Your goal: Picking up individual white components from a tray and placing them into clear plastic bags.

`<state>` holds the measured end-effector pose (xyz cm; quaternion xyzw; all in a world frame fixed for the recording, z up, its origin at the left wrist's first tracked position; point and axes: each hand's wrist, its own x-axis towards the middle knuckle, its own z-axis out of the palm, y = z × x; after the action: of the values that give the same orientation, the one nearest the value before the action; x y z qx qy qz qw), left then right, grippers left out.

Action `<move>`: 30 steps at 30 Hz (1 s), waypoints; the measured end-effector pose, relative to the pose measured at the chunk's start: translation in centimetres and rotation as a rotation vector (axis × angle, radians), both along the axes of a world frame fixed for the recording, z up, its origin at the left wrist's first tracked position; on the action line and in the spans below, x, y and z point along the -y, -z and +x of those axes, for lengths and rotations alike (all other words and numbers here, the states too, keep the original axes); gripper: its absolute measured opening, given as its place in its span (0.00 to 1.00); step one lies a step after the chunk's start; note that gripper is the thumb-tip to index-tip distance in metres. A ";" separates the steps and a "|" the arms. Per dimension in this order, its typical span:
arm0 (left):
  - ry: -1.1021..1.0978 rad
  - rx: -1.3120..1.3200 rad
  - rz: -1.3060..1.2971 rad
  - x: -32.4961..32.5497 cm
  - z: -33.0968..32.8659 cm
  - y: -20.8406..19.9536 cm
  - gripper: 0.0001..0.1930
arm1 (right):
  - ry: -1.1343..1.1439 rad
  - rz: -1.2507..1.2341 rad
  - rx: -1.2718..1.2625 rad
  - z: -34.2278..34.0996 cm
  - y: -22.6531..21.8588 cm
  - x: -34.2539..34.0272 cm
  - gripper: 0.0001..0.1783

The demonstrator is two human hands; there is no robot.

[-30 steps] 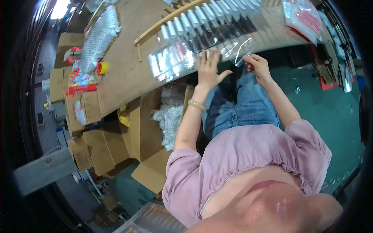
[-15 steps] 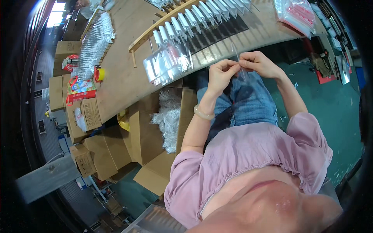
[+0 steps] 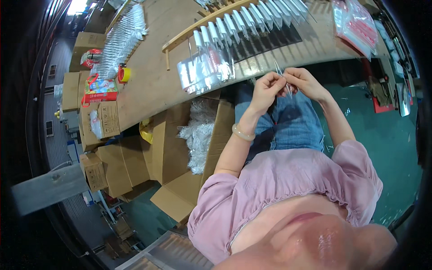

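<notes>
Over my lap, just off the table's near edge, both hands meet at a thin, shiny see-through strip [image 3: 278,67], perhaps plastic. Its upper end sticks up past the fingertips and a lower part shows beneath them. My left hand [image 3: 266,93], with a pale bangle [image 3: 243,133] on its wrist, pinches it between thumb and fingers. Pressed close beside it, my right hand [image 3: 306,84] is also closed in a pinch on the strip. The exact contact between the fingertips is hidden. Nearest on the table lie clear plastic bags [image 3: 200,74].
A wooden rack [image 3: 189,39] holds a row of white-wrapped pieces on the table [image 3: 148,87]; another packed row [image 3: 123,40] stands farther left. Below, an open carton [image 3: 171,139] holds crumpled clear plastic [image 3: 198,144]. Pink-and-clear bags [image 3: 355,27] lie at the right.
The view has shifted, so the table and rack sit farther right and lower. My hands stay together on the strip, which now leans a little differently, with less of it showing above the fingers.
</notes>
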<state>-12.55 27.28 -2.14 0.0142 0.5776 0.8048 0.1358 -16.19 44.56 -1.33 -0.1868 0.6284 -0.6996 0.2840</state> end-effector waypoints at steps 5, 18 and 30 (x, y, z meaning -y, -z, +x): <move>-0.092 0.080 0.313 -1.2 0.4 0.5 0.07 | 0.121 -0.332 0.274 0.5 1.8 1.1 0.12; -0.357 -0.096 -0.332 -1.7 -0.4 -0.5 0.08 | 0.313 0.375 -1.007 -0.3 -0.1 -1.2 0.14; -0.493 -0.276 -0.769 1.7 0.5 1.5 0.05 | 0.858 -0.021 -0.618 -9.4 5.5 -4.0 0.28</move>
<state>-12.09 25.61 -3.69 -0.0676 0.8325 0.5313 -0.1418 -25.60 48.59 -6.83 -0.1133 0.6957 -0.6716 -0.2283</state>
